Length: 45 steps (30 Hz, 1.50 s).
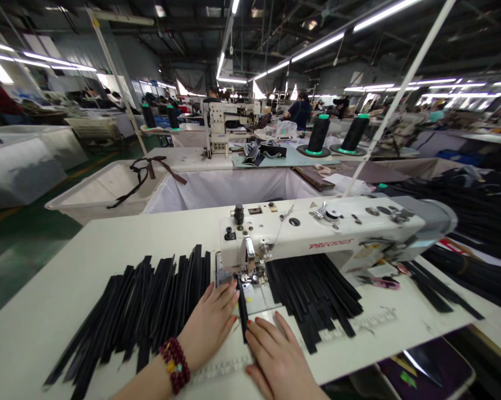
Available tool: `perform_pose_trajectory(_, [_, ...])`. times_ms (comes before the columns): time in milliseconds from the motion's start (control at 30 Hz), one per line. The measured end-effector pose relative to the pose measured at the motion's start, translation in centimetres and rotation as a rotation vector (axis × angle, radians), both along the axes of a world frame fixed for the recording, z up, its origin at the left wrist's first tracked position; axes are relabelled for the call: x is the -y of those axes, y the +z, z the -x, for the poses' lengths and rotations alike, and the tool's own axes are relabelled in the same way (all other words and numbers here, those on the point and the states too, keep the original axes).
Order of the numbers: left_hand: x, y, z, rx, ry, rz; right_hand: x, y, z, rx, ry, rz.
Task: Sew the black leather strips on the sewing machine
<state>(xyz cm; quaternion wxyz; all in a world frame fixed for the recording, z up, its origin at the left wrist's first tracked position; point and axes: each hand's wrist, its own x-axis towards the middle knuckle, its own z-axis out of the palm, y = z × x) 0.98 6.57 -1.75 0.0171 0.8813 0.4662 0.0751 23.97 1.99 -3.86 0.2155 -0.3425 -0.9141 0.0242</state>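
A narrow black strip (243,311) runs from under the presser foot of a white sewing machine (292,236) toward me. My left hand (212,318), with a dark red bead bracelet at the wrist, lies flat with its fingertips at the strip's left edge near the needle. Nearer to me, my right hand (275,353) rests with spread fingers, their tips at the strip's near end. Neither hand grips anything. Many black strips (150,305) lie in a row left of the machine. Another pile of black strips (311,291) lies under the machine arm.
Pink-handled snips (381,282) lie by the machine's base. Two black thread cones (318,135) stand behind the machine, near a white pole. A white cart (88,191) is beyond the table at left. Dark material (471,216) is heaped at right. A person (301,111) is in the background.
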Motion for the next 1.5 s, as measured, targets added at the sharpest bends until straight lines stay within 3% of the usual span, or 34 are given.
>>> perform_pose_trajectory(167, [-1.0,0.3,-0.2,-0.015,0.019,0.017,-1.2,0.7,0.3,-0.006,-0.003,0.014])
perform_pose_trajectory(400, [-2.0,0.8,-0.5,-0.056,0.035,0.052,-2.8,0.1,1.5,-0.142,-0.080,-0.014])
perform_pose_trajectory(767, [-2.7,1.0,-0.6,-0.050,0.086,0.103,-6.1,1.1,3.1,-0.027,-0.127,-0.036])
perform_pose_trajectory(967, [-2.8,0.7,-0.5,-0.068,0.086,0.097,-7.5,0.5,4.1,0.037,-0.181,-0.116])
perform_pose_trajectory(1233, [-2.8,0.2,-0.5,-0.020,0.088,0.054,-7.4,-0.6,4.4,0.054,-0.236,-0.123])
perform_pose_trajectory(1400, [-2.9,0.6,-0.3,-0.021,0.069,0.072,-7.5,0.5,4.2,0.055,-0.223,-0.061])
perform_pose_trajectory(1500, [-3.1,1.5,0.1,0.007,0.047,0.094,-6.3,1.4,3.5,0.030,-0.179,-0.031])
